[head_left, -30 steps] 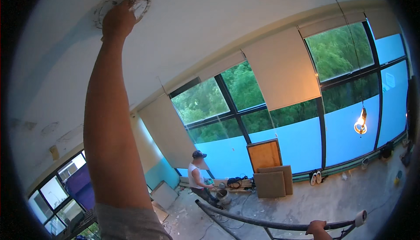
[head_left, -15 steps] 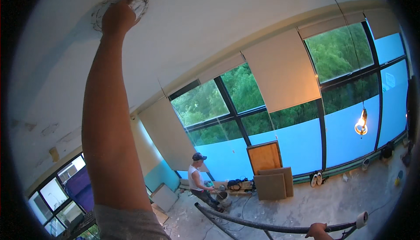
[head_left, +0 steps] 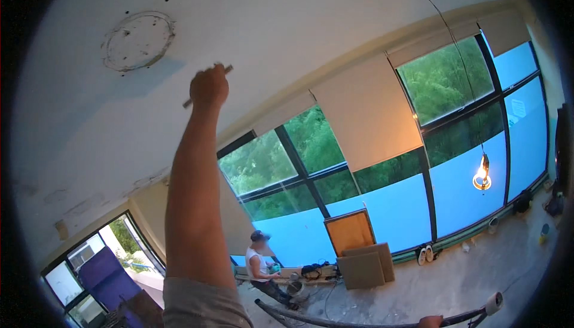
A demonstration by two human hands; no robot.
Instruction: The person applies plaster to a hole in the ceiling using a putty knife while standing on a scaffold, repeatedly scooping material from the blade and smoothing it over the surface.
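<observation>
My left hand (head_left: 209,87) is raised below the white ceiling (head_left: 287,23), fingers closed round a thin, flat scraper (head_left: 228,69). Only the scraper's two ends stick out past the fist; its exact shape is hidden. To the left of that hand, a round patch (head_left: 139,41) with a rough, scored outline and dark specks marks the ceiling, and the hand is apart from it. At the lower edge, my right hand (head_left: 430,321) is wrapped over a dark curved rail (head_left: 382,319) with a pale round end (head_left: 494,303).
Below, a person (head_left: 260,265) in a white sleeveless top stands by a bucket (head_left: 295,288). Brown boards (head_left: 361,268) lean against the windows. A lit bulb (head_left: 482,178) hangs on a wire at the right. Shoes (head_left: 426,254) stand by the wall.
My left hand has come away from the round ceiling patch, moving right and down with the scraper, which now shows. The view has shifted slightly. My right hand stays on the rail.
</observation>
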